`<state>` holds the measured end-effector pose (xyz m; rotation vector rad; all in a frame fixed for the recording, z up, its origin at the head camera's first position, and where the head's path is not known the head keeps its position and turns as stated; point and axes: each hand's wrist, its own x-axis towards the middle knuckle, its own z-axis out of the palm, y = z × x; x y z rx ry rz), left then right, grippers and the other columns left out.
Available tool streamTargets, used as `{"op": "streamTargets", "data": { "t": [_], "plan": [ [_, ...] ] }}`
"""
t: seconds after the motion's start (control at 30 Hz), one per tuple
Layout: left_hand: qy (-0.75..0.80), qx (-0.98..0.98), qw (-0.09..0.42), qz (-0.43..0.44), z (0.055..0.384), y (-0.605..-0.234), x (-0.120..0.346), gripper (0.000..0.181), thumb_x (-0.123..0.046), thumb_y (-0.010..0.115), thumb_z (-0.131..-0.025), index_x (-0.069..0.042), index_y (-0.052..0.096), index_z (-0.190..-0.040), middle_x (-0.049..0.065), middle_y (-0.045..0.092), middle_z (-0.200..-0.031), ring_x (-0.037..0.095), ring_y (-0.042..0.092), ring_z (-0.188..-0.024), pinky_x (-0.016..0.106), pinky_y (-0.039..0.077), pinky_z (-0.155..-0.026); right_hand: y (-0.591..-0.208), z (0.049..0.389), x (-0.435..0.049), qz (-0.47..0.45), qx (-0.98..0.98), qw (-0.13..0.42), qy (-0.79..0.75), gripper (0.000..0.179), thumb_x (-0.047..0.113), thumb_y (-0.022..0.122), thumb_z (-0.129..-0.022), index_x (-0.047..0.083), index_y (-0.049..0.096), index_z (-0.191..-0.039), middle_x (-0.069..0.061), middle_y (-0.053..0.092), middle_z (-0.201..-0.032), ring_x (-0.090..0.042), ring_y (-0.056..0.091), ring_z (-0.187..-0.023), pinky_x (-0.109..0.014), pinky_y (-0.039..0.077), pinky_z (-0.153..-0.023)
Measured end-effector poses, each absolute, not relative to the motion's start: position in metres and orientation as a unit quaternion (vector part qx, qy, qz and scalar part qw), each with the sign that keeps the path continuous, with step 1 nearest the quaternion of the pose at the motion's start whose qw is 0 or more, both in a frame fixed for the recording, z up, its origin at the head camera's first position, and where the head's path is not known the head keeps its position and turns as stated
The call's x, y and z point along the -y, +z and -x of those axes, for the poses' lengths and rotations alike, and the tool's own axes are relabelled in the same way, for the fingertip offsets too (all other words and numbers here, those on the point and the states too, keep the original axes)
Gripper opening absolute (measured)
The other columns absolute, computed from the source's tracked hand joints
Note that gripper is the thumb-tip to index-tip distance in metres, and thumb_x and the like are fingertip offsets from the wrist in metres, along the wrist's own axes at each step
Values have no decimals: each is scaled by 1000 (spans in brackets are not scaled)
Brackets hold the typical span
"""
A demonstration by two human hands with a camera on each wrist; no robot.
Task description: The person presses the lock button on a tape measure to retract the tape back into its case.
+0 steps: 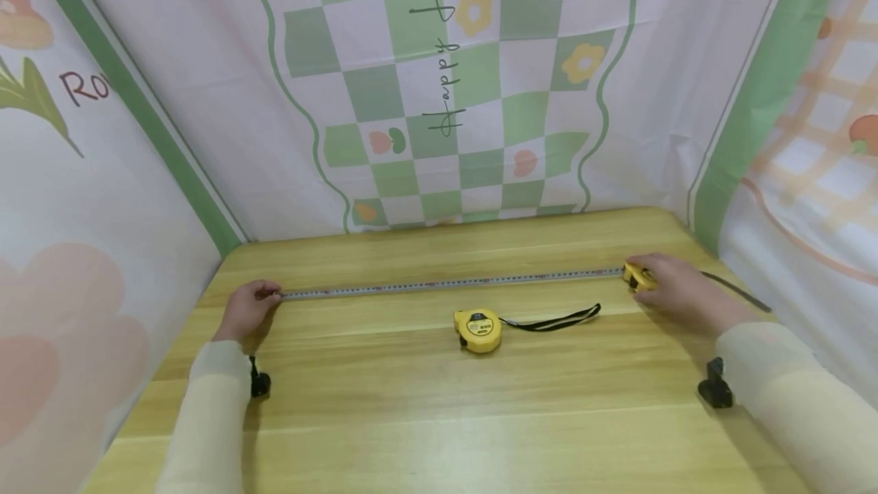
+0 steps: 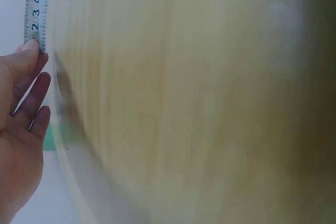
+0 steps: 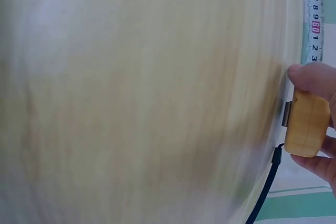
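Note:
A long strip of measuring tape (image 1: 439, 283) runs across the table between my two hands. My left hand (image 1: 248, 309) pinches its free end between thumb and finger; the low numbers show just above the thumb (image 2: 29, 51) in the left wrist view. At the other end my right hand (image 1: 675, 288) grips the yellow case of the tape measure (image 1: 639, 277). The blade leaves the case just past the red 60 mark in the right wrist view, and a black strap (image 3: 268, 182) hangs from the case. A second yellow tape measure (image 1: 480, 331) lies between the hands, nearer the front.
The second tape measure's black wrist strap (image 1: 559, 322) stretches to its right on the wooden table (image 1: 439, 418). Printed cloth (image 1: 473, 97) hangs behind the table and on both sides. A small black device (image 1: 716, 385) sits at the right sleeve, another (image 1: 258, 381) at the left.

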<state>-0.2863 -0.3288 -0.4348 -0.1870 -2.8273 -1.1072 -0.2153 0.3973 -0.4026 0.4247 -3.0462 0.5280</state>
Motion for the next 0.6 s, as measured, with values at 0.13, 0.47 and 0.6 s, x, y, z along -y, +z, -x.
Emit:
{"op": "streamTargets", "data": {
  "t": [0.13, 0.47, 0.6],
  "plan": [
    [-392, 918, 28, 53, 287, -434, 331, 25, -9, 55, -100, 7, 60, -118, 24, 61, -115, 39, 56, -107, 51, 45, -94, -401, 214, -397, -133, 976, 26, 170, 65, 11, 70, -86, -8, 40, -140, -34, 43, -136, -54, 38, -123, -68, 29, -101],
    [-433, 901, -10, 38, 286, -427, 334, 28, -15, 51, -103, 5, 57, -121, 20, 60, -113, 31, 57, -102, 41, 48, -88, -398, 213, -396, -153, 976, 74, 138, 61, 16, 63, -94, -8, 33, -143, -35, 35, -139, -55, 31, -126, -68, 26, -102],
    [-414, 909, 10, 53, 284, -424, 334, 28, -13, 53, -101, 7, 58, -121, 22, 61, -113, 33, 56, -103, 43, 46, -90, -399, 215, -399, -174, 972, 109, 116, 62, 11, 65, -91, -9, 34, -141, -36, 36, -137, -54, 32, -125, -67, 28, -102]
  ]
}}
